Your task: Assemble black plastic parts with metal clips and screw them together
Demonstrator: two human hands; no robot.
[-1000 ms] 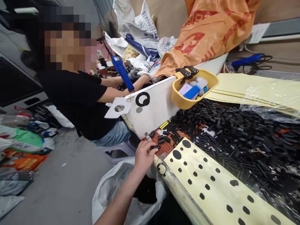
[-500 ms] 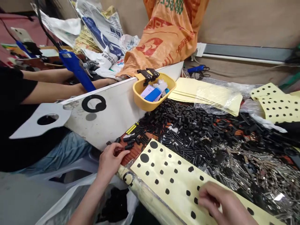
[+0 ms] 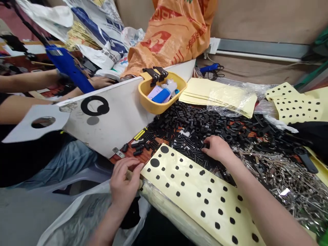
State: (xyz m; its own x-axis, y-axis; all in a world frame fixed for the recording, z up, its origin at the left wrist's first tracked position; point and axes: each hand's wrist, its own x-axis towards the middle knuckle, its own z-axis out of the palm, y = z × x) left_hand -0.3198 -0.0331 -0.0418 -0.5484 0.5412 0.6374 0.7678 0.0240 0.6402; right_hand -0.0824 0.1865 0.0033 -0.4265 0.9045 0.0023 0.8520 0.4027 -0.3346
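A pale yellow sheet [image 3: 189,177] patterned with black dots lies slantwise along the front edge of the table. At its left corner is my left hand [image 3: 125,181], with thumb and fingertips bent close together beside the end of a plastic-wrapped roll [image 3: 164,205]. What sits between those fingertips, if anything, is hidden. My right hand [image 3: 217,148] reaches over the sheet into a heap of small black plastic parts [image 3: 189,118]. Its thumb and fingers close on a small black part [image 3: 205,146] at the edge of the black spring-like pieces [image 3: 188,148].
A white partition [image 3: 115,116] carries a yellow bin [image 3: 153,108]. Beyond it work another person's arms, near a hanging blue electric screwdriver [image 3: 68,70]. Metal pieces [image 3: 279,184] are heaped at right. Yellow sheets [image 3: 217,90] lie behind; a white bag [image 3: 79,212] hangs below.
My right hand has moved from above the dotted sheet, up and left, into the black parts. My left hand has shifted slightly down, its fingertips drawn closer. The camera view has turned a little.
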